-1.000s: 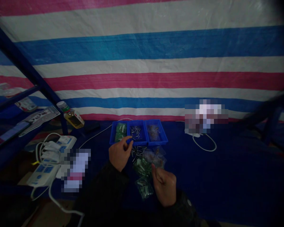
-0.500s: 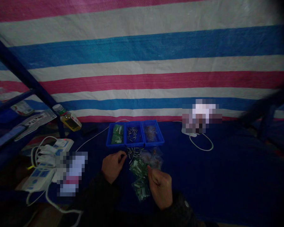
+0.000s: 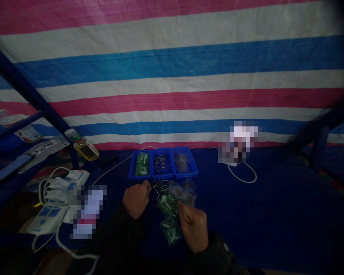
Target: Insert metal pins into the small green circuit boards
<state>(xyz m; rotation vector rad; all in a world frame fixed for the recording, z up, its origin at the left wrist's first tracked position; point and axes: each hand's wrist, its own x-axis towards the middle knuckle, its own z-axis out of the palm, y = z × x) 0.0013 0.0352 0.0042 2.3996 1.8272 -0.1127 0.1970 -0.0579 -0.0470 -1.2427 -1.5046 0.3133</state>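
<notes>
My left hand (image 3: 136, 200) is closed in a pinch at the left edge of a loose pile of thin metal pins (image 3: 162, 186); what sits between its fingertips is too small to make out. To the right, my right hand (image 3: 194, 228) is also closed, thumb and forefinger together at the right edge of a green see-through packet (image 3: 167, 204) of pale pieces. Whether it grips that packet is unclear. Another green packet (image 3: 171, 231) lies nearer me. Clear bags (image 3: 185, 194) with brownish contents lie right of the pins.
Behind the pile stand three joined blue trays (image 3: 163, 176) holding green packets, metal pins and clear bags. On the left are power strips (image 3: 47, 217) with plugs and cables, and a bottle (image 3: 84, 147) of yellow liquid. A white cable loop (image 3: 246, 181) lies at right.
My left fingertips have shifted slightly up and left and drawn closer together. My right hand stays almost where it was. The view has tilted slightly.
</notes>
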